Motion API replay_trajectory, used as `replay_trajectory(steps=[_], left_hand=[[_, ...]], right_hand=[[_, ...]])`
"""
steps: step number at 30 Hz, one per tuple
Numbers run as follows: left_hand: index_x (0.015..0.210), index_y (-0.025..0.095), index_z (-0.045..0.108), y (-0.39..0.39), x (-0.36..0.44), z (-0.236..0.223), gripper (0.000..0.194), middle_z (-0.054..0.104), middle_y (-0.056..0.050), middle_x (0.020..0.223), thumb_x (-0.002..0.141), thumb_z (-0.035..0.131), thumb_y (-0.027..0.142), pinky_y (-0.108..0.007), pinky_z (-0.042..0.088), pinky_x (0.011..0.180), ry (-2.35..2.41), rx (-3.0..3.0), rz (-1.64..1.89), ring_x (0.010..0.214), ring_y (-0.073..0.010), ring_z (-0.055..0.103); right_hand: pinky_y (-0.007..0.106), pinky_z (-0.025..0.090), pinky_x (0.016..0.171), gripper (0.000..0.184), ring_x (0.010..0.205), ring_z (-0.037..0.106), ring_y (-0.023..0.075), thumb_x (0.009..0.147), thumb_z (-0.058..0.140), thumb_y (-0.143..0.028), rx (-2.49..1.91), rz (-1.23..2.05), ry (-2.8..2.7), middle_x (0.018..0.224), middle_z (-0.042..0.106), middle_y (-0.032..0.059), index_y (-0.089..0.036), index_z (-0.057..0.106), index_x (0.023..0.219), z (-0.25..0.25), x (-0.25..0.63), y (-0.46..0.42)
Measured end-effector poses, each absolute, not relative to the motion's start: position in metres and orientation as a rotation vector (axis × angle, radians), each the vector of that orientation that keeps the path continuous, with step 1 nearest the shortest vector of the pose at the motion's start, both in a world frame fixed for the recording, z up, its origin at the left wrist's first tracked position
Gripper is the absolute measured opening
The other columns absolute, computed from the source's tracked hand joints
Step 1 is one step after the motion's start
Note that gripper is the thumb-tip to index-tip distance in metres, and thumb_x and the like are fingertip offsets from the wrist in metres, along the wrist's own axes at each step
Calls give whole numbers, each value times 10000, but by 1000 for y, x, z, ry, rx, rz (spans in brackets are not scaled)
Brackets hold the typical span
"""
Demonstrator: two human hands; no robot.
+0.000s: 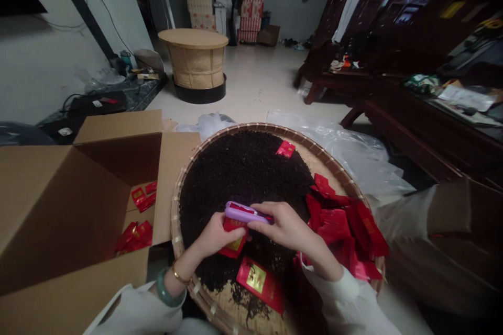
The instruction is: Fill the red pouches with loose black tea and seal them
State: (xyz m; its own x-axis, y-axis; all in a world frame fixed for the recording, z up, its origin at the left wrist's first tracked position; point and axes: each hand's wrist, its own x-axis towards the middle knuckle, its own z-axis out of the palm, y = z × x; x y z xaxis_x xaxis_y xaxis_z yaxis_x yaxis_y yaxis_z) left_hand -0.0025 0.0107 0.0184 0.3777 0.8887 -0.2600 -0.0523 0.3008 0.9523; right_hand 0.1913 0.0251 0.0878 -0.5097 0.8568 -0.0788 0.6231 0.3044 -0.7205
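Note:
My left hand (214, 235) grips a small red packet (232, 249) with a gold label, held upright over the tray. Closed around a purple hand-held bag sealer (241, 213), my right hand (286, 224) keeps it across the packet's top edge. Below them, dark loose tea leaves (231, 167) cover much of a round woven bamboo tray (356, 186). Another red packet with a gold label (257, 280) lies near the front, with some leaves on it. A heap of red packets (334, 225) fills the right side, and a single red packet (286, 148) rests on the leaves at the back.
An open cardboard box (178, 178) stands left of the tray, several red packets (135, 235) inside. Clear plastic sheeting (338, 141) spreads behind the tray. Dark wooden furniture (412, 136) stands to the right. Farther back are a round basket-like stand (196, 65), a fan and stacked boxes.

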Motion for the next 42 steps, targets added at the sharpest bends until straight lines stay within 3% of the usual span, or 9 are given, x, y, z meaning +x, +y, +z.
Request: replay_trajectory(steps=[8, 23, 28, 31, 34, 37, 42], left_hand=[[829, 109, 678, 10, -2, 24, 283, 739, -72, 707, 665, 755, 327, -303, 547, 649, 952, 1062, 701, 651, -215, 702], [811, 116, 635, 9, -1, 30, 246, 731, -59, 661, 631, 751, 238, -296, 535, 608, 986, 1054, 633, 631, -211, 693], [822, 112, 637, 9, -2, 29, 334, 721, -60, 651, 611, 789, 323, -288, 527, 599, 946, 1018, 633, 622, -209, 688], [876, 108, 632, 9, -2, 26, 511, 724, -80, 715, 565, 804, 475, -291, 522, 574, 887, 896, 677, 624, -224, 690], [977, 116, 620, 11, -1, 23, 654, 723, -92, 791, 604, 702, 647, -324, 526, 590, 840, 720, 787, 620, -231, 685], [1014, 125, 631, 13, 0, 20, 626, 719, -73, 812, 655, 672, 636, -316, 514, 653, 876, 676, 904, 652, -204, 668], [816, 127, 662, 15, 0, 14, 511, 663, -8, 643, 635, 696, 604, -234, 436, 544, 1022, 739, 960, 543, -129, 565]], right_hand=[[244, 388, 620, 257, 694, 610, 179, 878, 553, -377, -1319, 1024, -2232, 822, 706, 45, -199, 710, 977, 86, 188, 25], [247, 399, 640, 308, 689, 608, 186, 888, 521, -438, -1305, 1060, -2144, 778, 700, 46, -197, 713, 903, 74, 193, 28], [247, 400, 639, 306, 693, 609, 186, 890, 521, -431, -1312, 1056, -2151, 777, 707, 42, -198, 716, 928, 75, 193, 29], [244, 398, 639, 309, 687, 612, 181, 896, 516, -426, -1305, 1045, -2166, 789, 713, 40, -194, 720, 912, 74, 193, 29], [241, 398, 632, 307, 685, 618, 182, 888, 531, -427, -1307, 1043, -2171, 800, 720, 40, -191, 723, 920, 71, 192, 30], [237, 403, 626, 304, 695, 629, 185, 879, 545, -421, -1312, 1057, -2176, 814, 729, 40, -187, 724, 957, 67, 190, 30], [238, 416, 632, 295, 718, 642, 193, 870, 560, -403, -1317, 1096, -2170, 845, 743, 36, -184, 729, 972, 62, 186, 31]])
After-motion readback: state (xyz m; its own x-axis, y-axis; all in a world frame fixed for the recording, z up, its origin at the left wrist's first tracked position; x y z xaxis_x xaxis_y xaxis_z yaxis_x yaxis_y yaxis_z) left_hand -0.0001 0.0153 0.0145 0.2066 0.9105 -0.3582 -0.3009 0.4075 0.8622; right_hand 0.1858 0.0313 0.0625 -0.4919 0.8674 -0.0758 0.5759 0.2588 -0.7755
